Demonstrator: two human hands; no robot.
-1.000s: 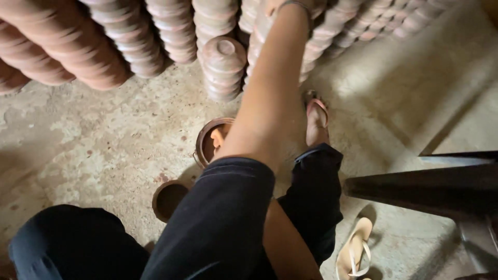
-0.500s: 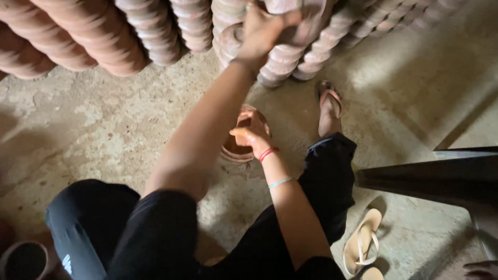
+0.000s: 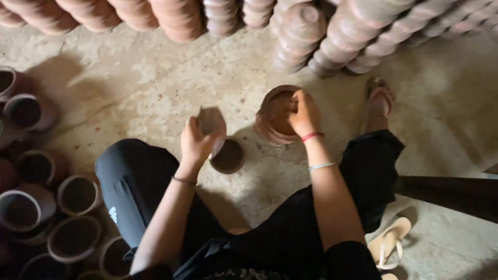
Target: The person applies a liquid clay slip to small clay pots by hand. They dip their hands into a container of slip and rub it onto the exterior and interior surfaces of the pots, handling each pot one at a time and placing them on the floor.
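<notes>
While the left hand (image 3: 196, 141) grips a small brown clay cup (image 3: 211, 123) tilted sideways, the right hand (image 3: 305, 113) pinches the rim of an upright, mouth-up stack of reddish clay bowls (image 3: 275, 118) on the concrete floor (image 3: 155, 83).

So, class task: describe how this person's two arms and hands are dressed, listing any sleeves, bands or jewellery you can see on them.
Both forearms are bare, with no sleeves showing and no gloves. The left hand has one thin dark band at the wrist. The right hand has a red thread band at the wrist and a thin silvery bangle further up the forearm. No rings can be made out.
</notes>
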